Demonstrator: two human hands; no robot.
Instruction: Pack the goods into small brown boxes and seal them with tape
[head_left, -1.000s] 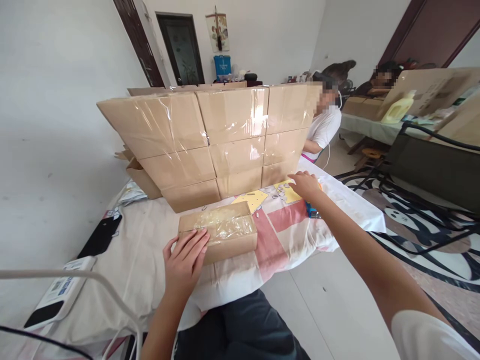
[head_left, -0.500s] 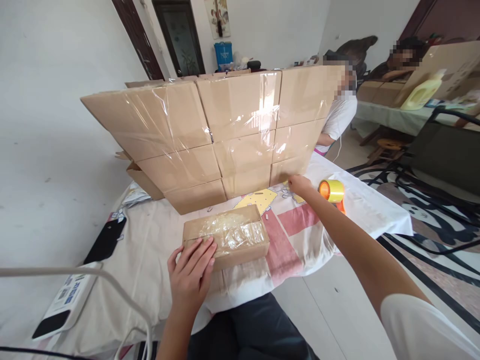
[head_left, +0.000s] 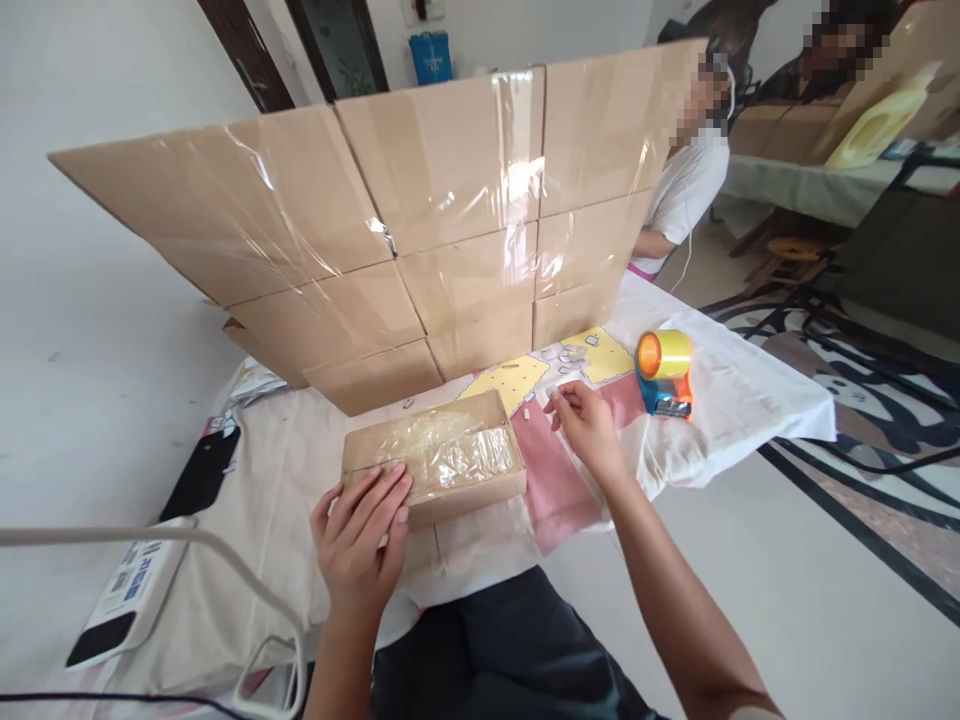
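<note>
While the left hand [head_left: 364,535] lies flat on the taped box [head_left: 431,510], fingers extended over its left end, the right hand [head_left: 574,415] hangs apart from it above the table [head_left: 765,390], fingers curled; cannot tell if anything is pinched there. Box sits near the table's front edge: a hard push could skew it on the loose cloth [head_left: 277,455]. Clear tape [head_left: 472,455] on top looks wrinkled, so might lift. Tape dispenser [head_left: 670,355], near the right edge, could fall after a careless reach. White device [head_left: 142,575], far left: dark print, unreadable. No brand legible.
</note>
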